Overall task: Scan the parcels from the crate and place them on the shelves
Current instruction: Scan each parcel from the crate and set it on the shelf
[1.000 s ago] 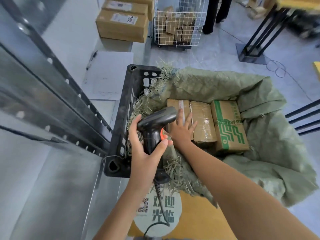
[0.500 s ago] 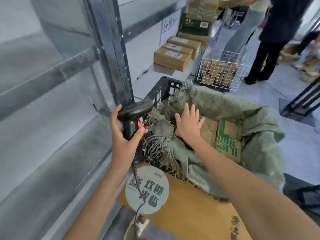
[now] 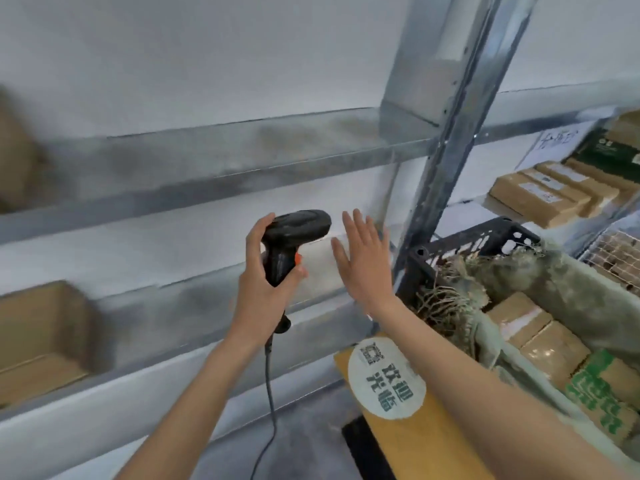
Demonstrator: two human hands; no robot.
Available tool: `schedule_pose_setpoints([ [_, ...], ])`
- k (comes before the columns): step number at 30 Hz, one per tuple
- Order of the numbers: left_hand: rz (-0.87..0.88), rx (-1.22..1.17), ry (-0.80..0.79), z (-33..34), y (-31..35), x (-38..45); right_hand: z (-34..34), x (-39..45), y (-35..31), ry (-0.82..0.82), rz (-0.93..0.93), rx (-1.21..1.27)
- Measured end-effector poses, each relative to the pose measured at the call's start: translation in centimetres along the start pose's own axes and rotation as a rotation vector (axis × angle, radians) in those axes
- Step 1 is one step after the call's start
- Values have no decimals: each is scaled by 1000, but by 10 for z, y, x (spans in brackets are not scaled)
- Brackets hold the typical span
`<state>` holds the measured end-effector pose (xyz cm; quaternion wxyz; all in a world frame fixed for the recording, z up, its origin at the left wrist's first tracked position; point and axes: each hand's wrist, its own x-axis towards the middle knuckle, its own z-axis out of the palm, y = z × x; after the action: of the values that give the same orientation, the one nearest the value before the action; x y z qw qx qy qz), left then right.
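My left hand (image 3: 263, 292) grips a black corded barcode scanner (image 3: 289, 240) with an orange trigger, held up in front of the grey metal shelves (image 3: 214, 161). My right hand (image 3: 363, 258) is raised beside the scanner, fingers spread, holding nothing. To the right stands the black plastic crate (image 3: 481, 237), lined with a green woven sack (image 3: 554, 271). Brown cardboard parcels (image 3: 533, 334) and a green-printed box (image 3: 602, 393) lie inside it. The view is blurred by motion.
An upright shelf post (image 3: 446, 168) stands between my hands and the crate. Brown parcels (image 3: 547, 195) sit on the shelf at the far right, and blurred boxes (image 3: 38, 334) on the left shelves. A yellow board with a round white sign (image 3: 384, 379) leans in front of the crate.
My view has swung left and up from the crate to the shelves. My right hand has left the parcels in the crate and now hovers empty beside the scanner.
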<state>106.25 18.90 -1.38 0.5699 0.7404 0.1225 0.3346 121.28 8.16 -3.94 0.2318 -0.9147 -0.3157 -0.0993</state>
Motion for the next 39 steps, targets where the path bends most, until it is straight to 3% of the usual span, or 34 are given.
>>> schedule_pose_setpoints([
  [7, -40, 80, 246, -128, -6, -43, 64, -5, -137, -135, -239, 126],
  [17, -132, 145, 473, -288, -15, -94, 139, -37, -326, -320, -490, 216],
  [26, -92, 305, 721, -417, -1, -152, 177, -81, -495, -441, -773, 308],
  [39, -186, 459, 1183, -549, 21, -295, 239, -191, -690, -642, -1081, 279],
])
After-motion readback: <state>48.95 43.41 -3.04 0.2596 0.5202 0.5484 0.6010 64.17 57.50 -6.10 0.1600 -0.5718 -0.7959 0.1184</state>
